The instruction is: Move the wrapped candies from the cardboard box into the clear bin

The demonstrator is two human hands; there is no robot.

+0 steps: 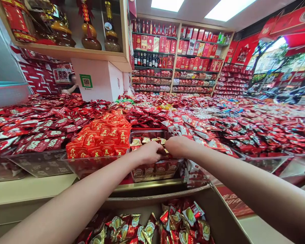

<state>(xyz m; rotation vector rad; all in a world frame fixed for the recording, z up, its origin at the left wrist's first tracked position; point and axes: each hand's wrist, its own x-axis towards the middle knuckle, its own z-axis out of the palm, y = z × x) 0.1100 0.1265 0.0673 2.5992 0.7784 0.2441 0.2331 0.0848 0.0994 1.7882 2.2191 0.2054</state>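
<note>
Shop under bright ceiling panels.
Wall shelves of red boxes line the back; a wooden shelf upper left; daylight through the shopfront, right.

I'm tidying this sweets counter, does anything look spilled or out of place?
White-and-red packets spill over the counter edge, right of the clear tray where the left hand and right hand rest. Nothing looks damaged.

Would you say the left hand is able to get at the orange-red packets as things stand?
Probably yes: the left hand is in the clear bin right beside the orange-red packets, which lie heaped and uncovered in the next bin, with nothing standing between them.
</note>
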